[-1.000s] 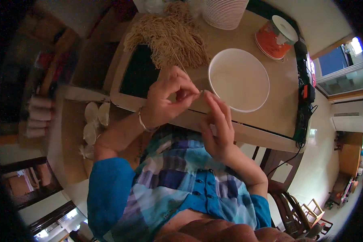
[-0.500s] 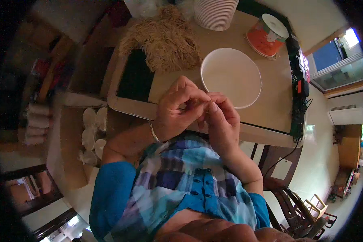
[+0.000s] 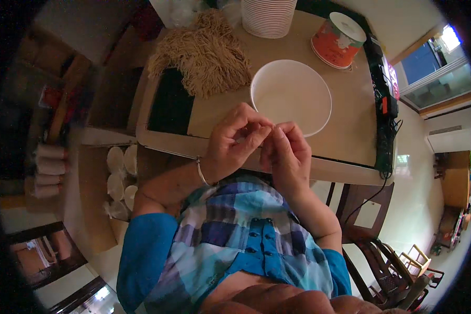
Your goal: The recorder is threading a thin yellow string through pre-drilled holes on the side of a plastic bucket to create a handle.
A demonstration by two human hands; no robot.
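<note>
My left hand [image 3: 234, 137] and my right hand [image 3: 288, 150] meet fingertip to fingertip over the table's near edge. Thumb and forefinger are pinched on both; whatever lies between them is too small to make out. Just beyond my fingers stands a white paper tub [image 3: 293, 99], its wide mouth facing up and nothing visible inside. Farther left, a heap of tan, tangled strings [image 3: 209, 57] is spread on the tabletop. A metal bracelet [image 3: 200, 171] circles my left wrist.
A stack of white tubs [image 3: 268, 18] and an orange printed tub with a white lid [image 3: 338, 41] stand at the back. Cables and a power strip [image 3: 388, 107] run along the right edge. On the left below, a cardboard box [image 3: 91, 199] holds several white rolls or cups.
The view has shifted slightly, so the tubs and strings appear a little farther left. My hands stay together in the same pinch, with the right fingers turned a little.
</note>
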